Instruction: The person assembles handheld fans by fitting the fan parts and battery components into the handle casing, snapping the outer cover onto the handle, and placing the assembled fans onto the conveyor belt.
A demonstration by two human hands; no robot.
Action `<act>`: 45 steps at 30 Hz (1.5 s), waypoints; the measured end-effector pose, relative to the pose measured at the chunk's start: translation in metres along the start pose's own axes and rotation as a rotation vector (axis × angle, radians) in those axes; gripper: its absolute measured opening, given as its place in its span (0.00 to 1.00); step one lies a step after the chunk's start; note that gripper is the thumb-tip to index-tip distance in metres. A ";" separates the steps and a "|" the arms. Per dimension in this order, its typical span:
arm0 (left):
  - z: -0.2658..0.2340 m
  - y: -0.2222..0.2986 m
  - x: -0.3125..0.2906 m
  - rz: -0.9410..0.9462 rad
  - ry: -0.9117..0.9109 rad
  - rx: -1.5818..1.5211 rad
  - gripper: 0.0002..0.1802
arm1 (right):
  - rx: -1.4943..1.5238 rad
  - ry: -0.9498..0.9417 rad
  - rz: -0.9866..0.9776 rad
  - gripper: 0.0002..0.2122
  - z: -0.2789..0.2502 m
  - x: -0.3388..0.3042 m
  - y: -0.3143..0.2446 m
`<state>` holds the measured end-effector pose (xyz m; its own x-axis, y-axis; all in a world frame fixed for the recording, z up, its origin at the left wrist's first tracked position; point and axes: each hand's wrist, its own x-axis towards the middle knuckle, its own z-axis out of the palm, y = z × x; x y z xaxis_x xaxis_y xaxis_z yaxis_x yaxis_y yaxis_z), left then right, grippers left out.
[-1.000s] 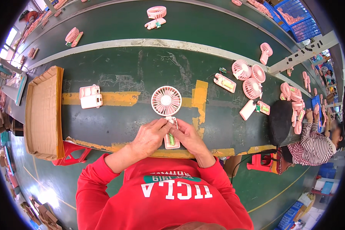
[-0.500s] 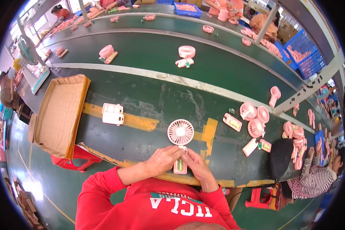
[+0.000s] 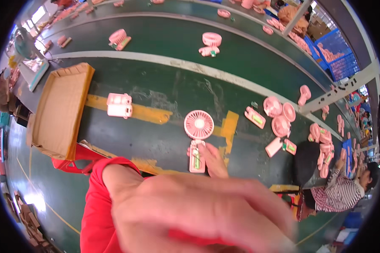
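Note:
A pink handheld fan (image 3: 199, 125) lies on the dark green workbench (image 3: 156, 139) in front of me, its round grille away from me. Its handle is uncovered and shows a green part inside. My right hand (image 3: 215, 161) grips that handle from the right, its thumb beside the upper end. Raised close to the camera, my left hand (image 3: 202, 208) fills the lower middle and holds nothing that I can see. Motion blur smears its fingers, and it covers the bench edge and much of my right forearm. Pink handle covers (image 3: 119, 105) lie to the left of the fan.
A shallow cardboard tray (image 3: 59, 111) stands at the left. Several pink fans and handle parts (image 3: 280, 126) lie at the right. Beyond a pale rail (image 3: 190, 66), a green conveyor belt (image 3: 164, 42) carries more fans. A person in a striped top (image 3: 342, 192) sits at the far right.
My left hand has left the fan's handle and risen toward the camera. My right hand stays at the handle. The view has shifted, so the bench sits higher in the picture.

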<state>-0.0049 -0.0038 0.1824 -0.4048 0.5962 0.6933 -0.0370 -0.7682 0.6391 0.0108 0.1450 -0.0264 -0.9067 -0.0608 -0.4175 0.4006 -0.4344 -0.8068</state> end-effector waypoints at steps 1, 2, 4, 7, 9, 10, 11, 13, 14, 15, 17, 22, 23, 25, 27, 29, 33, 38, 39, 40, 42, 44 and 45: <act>-0.004 -0.013 0.014 -0.048 -0.071 -0.141 0.09 | 0.057 0.074 -0.032 0.14 -0.020 -0.011 0.010; -0.003 -0.017 0.022 -0.047 -0.075 -0.166 0.08 | 0.068 0.104 -0.033 0.14 -0.017 -0.014 0.006; -0.014 -0.013 0.020 -0.040 -0.077 -0.201 0.08 | 0.066 0.086 -0.062 0.14 -0.027 -0.014 0.014; -0.015 -0.012 0.018 -0.002 -0.050 -0.183 0.07 | 0.071 0.079 -0.044 0.14 -0.024 -0.013 0.015; -0.014 -0.003 0.012 0.022 -0.027 -0.164 0.06 | 0.073 0.062 -0.036 0.14 -0.020 -0.015 0.015; -0.010 0.004 0.003 0.034 -0.016 -0.161 0.06 | 0.072 0.062 -0.029 0.14 -0.019 -0.015 0.015; -0.023 0.015 -0.005 0.031 -0.015 -0.182 0.06 | 0.092 0.070 -0.046 0.14 -0.026 -0.019 0.016; -0.023 0.024 -0.015 0.059 0.016 -0.176 0.06 | 0.106 0.050 -0.050 0.13 -0.025 -0.019 0.015; -0.017 0.013 -0.004 0.068 0.022 -0.173 0.06 | 0.110 0.051 -0.048 0.13 -0.024 -0.019 0.015; -0.023 0.021 -0.008 0.078 0.028 -0.170 0.06 | 0.120 0.055 -0.042 0.13 -0.023 -0.019 0.015; -0.013 0.011 -0.002 0.095 0.041 -0.174 0.07 | 0.137 0.055 -0.033 0.13 -0.024 -0.017 0.016; -0.015 0.023 -0.009 0.125 0.061 -0.190 0.08 | 0.178 0.072 -0.032 0.13 -0.029 -0.020 0.013; -0.019 0.030 -0.006 0.134 0.066 -0.191 0.09 | 0.188 0.065 -0.036 0.13 -0.027 -0.016 0.014; -0.015 0.015 0.001 0.152 0.074 -0.190 0.09 | 0.196 0.076 -0.046 0.13 -0.024 -0.015 0.012; -0.023 0.023 -0.001 0.168 0.086 -0.177 0.10 | 0.202 0.064 -0.065 0.13 -0.022 -0.012 0.013; -0.026 0.006 0.001 0.166 0.074 -0.217 0.11 | 0.218 0.118 -0.082 0.13 -0.028 -0.017 0.013; -0.064 -0.077 -0.065 -0.467 0.538 0.885 0.11 | 0.230 0.133 -0.091 0.12 -0.021 -0.016 0.015; -0.072 -0.128 -0.124 -0.755 0.528 1.147 0.11 | 0.215 0.183 -0.112 0.11 -0.017 -0.013 0.025; -0.069 -0.133 -0.127 -0.755 0.531 1.150 0.11 | 0.209 0.187 -0.124 0.11 -0.018 -0.012 0.026; -0.067 -0.136 -0.128 -0.702 0.476 1.220 0.10 | 0.209 0.183 -0.124 0.11 -0.018 -0.012 0.027; -0.066 -0.141 -0.129 -0.644 0.421 1.288 0.09 | 0.268 0.205 -0.116 0.11 -0.016 -0.012 0.024; -0.065 -0.142 -0.129 -0.462 0.206 1.537 0.08 | 0.259 0.211 -0.111 0.11 -0.016 -0.011 0.024; -0.064 -0.141 -0.128 -0.461 0.208 1.539 0.08 | 0.251 0.217 -0.105 0.11 -0.017 -0.010 0.024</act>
<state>-0.0067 0.0134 -0.0179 -0.7343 0.5590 0.3851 0.6659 0.4830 0.5686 0.0318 0.1499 -0.0487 -0.8812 0.1764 -0.4385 0.2373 -0.6371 -0.7333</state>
